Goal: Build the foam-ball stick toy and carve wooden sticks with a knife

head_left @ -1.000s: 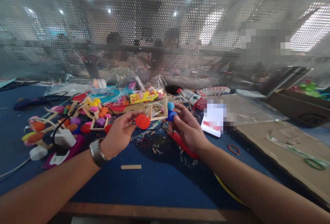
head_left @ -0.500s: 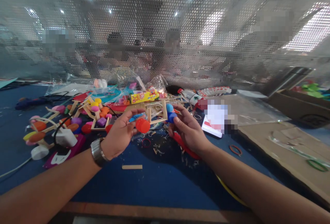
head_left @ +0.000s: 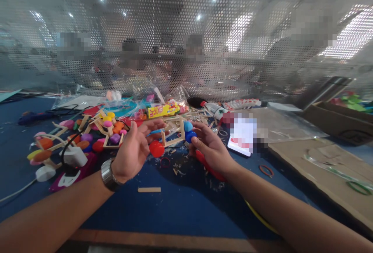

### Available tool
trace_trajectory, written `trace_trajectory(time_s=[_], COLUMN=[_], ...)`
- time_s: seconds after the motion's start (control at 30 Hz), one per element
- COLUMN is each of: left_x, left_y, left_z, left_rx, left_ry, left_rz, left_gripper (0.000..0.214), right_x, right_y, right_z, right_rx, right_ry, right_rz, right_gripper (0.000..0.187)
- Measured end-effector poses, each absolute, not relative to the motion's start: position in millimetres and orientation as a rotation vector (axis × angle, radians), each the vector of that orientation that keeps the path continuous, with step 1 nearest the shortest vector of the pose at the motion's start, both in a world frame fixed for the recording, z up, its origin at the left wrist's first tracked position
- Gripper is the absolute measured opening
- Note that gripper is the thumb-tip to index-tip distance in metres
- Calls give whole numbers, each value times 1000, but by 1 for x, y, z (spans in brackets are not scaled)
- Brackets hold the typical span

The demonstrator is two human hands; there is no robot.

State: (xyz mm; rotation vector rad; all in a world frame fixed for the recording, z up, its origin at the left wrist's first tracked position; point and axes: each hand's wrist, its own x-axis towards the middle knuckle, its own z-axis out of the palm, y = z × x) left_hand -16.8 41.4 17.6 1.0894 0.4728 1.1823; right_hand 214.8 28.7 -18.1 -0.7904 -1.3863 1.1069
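**Head view: right hand [head_left: 212, 150] pinching stick frame [head_left: 175, 142], left hand [head_left: 132, 154] spread beside it**

Perforated metal screen [head_left: 163, 20] spans the back, closes off the far side. Blue tabletop [head_left: 180, 214] below it, wooden strip [head_left: 175, 236] along the near edge. Open stretch of blue between the forearms, running to that strip. Cardboard sheet [head_left: 317, 171] takes the right side, its dark edge slanting past the right forearm; cardboard box [head_left: 338, 123] behind.

Heap of stick models [head_left: 83, 144] crowds the left hand on its outer side. Clear plastic and a yellow packet [head_left: 163, 110] bunch up beyond the fingers, so little room that way.

Right thumb and fingers close on the frame's dark blue ball [head_left: 190, 136]. Left thumb up, fingers apart near the red piece [head_left: 156, 149]; contact there, can't tell. Frame is between the hands, above the tabletop.

Lit phone [head_left: 240, 140] just right of the right hand, bottle [head_left: 215, 110] behind it. Purple power strip [head_left: 89, 163] with white charger [head_left: 77, 156] left of the watch [head_left: 109, 174]. Red object [head_left: 214, 171] partly hidden under the right hand.

Smallest: loose stick [head_left: 149, 189] between the forearms, brown band [head_left: 266, 170] near the cardboard, scraps [head_left: 177, 169] below the frame.
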Motion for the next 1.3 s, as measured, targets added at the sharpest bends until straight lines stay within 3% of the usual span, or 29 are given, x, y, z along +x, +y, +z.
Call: trace_trajectory(time_s=[0.33,0.53,0.7,1.3], left_x=[-20,-21,-22,-21], left_y=[44,44,44,39], left_z=[17,14,5,9], left_rx=[1017,1071,1170,1517], left_ry=[464,477,471,698], left_rz=[1146,1122,1003,920], left_gripper=[77,70,49,43], right_x=[216,217,215,214], right_y=[31,32,27,12], right_z=[-17,-17,-16,-15], right_rx=[-860,-883,-868,-858], right_ry=[-1158,-1161,-1237,-1614], right_rz=[1119,1085,1062,777], right_gripper=[45,41,43,42])
